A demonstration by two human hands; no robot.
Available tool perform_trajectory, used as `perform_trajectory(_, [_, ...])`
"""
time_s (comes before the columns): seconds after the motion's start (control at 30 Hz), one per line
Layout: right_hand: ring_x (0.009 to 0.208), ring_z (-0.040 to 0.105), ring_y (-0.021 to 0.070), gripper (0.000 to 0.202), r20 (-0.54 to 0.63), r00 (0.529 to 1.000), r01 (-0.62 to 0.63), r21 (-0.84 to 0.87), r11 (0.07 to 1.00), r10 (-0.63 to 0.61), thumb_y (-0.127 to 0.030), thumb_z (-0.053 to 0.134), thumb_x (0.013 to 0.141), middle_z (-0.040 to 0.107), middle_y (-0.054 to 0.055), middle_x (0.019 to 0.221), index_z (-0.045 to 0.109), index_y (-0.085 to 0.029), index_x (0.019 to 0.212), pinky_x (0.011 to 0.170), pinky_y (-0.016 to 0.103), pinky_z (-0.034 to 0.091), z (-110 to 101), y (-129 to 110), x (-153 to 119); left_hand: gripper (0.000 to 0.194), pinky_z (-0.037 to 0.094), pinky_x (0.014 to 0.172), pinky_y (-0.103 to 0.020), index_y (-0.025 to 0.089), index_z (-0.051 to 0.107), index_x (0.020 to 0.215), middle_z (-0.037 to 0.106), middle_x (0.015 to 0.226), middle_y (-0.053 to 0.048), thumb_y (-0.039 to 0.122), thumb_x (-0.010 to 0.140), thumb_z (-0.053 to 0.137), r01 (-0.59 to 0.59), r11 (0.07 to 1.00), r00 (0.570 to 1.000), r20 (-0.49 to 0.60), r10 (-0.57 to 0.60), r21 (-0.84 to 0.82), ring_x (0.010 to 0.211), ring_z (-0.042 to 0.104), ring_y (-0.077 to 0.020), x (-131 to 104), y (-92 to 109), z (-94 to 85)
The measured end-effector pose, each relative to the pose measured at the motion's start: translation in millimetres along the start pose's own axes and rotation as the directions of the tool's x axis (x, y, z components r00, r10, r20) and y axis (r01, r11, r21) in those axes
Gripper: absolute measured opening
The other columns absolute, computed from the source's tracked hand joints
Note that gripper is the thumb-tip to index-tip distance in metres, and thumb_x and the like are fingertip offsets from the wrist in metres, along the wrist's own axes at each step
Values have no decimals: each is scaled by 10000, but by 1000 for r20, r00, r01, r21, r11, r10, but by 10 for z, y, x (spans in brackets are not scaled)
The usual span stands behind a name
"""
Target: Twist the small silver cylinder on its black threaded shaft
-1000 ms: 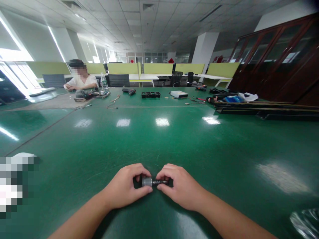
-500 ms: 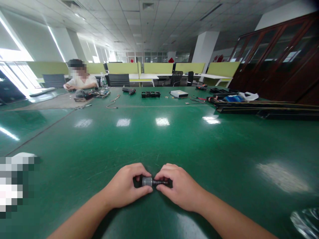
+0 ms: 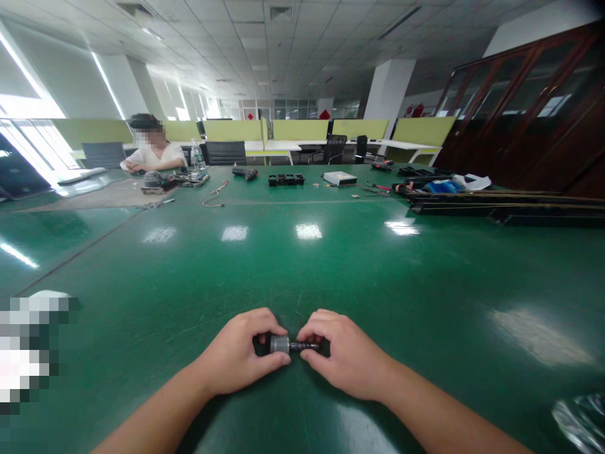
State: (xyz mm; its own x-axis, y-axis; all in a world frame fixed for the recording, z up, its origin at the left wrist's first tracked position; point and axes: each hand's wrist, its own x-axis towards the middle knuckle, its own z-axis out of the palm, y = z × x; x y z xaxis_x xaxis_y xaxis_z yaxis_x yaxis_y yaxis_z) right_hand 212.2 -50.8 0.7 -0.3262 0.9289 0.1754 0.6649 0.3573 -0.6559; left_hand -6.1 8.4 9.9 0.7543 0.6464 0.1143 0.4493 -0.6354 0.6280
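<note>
A small grey metal cylinder point(image 3: 280, 344) lies low over the green table in front of me, with a dark, ridged shaft point(image 3: 297, 347) pointing right out of it. It looks like a small motor with a coiled or worm-like shaft. My left hand point(image 3: 236, 354) is closed around the cylinder, thumb on the near side and index finger on the far side. Around the shaft curl the thumb and fingers of my right hand point(image 3: 345, 354), which covers part of its far end. A narrow gap separates the two hands.
Across the green table point(image 3: 265, 271), a person point(image 3: 158, 154) sits at the far left. Along the far side lie a power drill point(image 3: 244, 173), a black tray-like part point(image 3: 286, 180) and a white box point(image 3: 339, 178). Long dark strips point(image 3: 501, 205) lie right. Clear plastic point(image 3: 581, 422) shows bottom right.
My right hand's fingertips have slid slightly to the right along the shaft, showing more of it. My left hand stays on the cylinder in nearly the same place.
</note>
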Motion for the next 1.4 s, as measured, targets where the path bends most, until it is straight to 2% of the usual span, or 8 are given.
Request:
perform_trajectory(0.17, [792, 562, 154, 172, 0, 1000, 0, 13, 1000, 0, -148, 768, 713, 634, -5, 796, 682, -192, 856, 723, 280, 395, 4, 0, 8, 179, 430, 696, -265, 181, 699, 952, 631, 853, -30, 252, 790, 726, -18, 1000, 1000, -12, 18, -2, 767, 580, -166, -4, -2, -3])
perform_trajectory(0.37, [789, 563, 151, 119, 1, 1000, -16, -9, 1000, 16, -132, 729, 754, 630, -5, 791, 675, -194, 841, 720, 278, 397, 4, 10, 7, 177, 435, 693, -266, 183, 704, 940, 636, 839, -29, 269, 788, 733, 0, 1000, 1000, -10, 0, 2, 761, 585, -167, -4, -1, 2])
perform_trajectory(0.67, [783, 560, 148, 119, -12, 1000, -25, -28, 999, 25, -121, 716, 745, 631, -11, 784, 671, -195, 825, 728, 286, 387, -15, 52, 1, 176, 436, 681, -259, 185, 704, 929, 638, 806, -25, 312, 808, 716, -11, 1000, 1000, -17, 12, 5, 740, 582, -162, -16, -13, 5])
perform_trajectory(1.4, [733, 568, 140, 104, -17, 999, -38, -29, 999, 37, -121, 706, 731, 638, -12, 754, 683, -193, 804, 697, 271, 400, -85, 62, -9, 170, 435, 673, -252, 184, 714, 921, 644, 804, -23, 305, 802, 718, 26, 1000, 1000, -14, -26, 6, 729, 583, -158, -49, 24, -43])
